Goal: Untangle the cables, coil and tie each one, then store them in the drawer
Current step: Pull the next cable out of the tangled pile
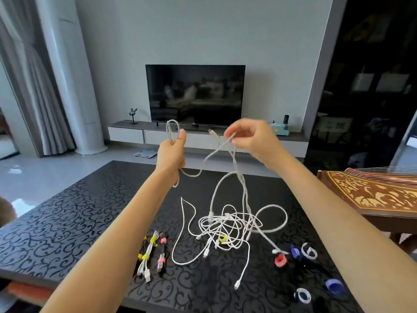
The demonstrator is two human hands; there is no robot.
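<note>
The left hand is holding a few folded loops of a white cable in a tight grip, one loop sticking up above the fist, while the right hand is pinching the same cable in a narrow grip of thumb and fingertips just behind its plug. With both grips raised well above the desk, the cable is sagging between the hands and trailing down into the tangle of white cables lying below the right hand, between three tied bundles and some loose ties.
</note>
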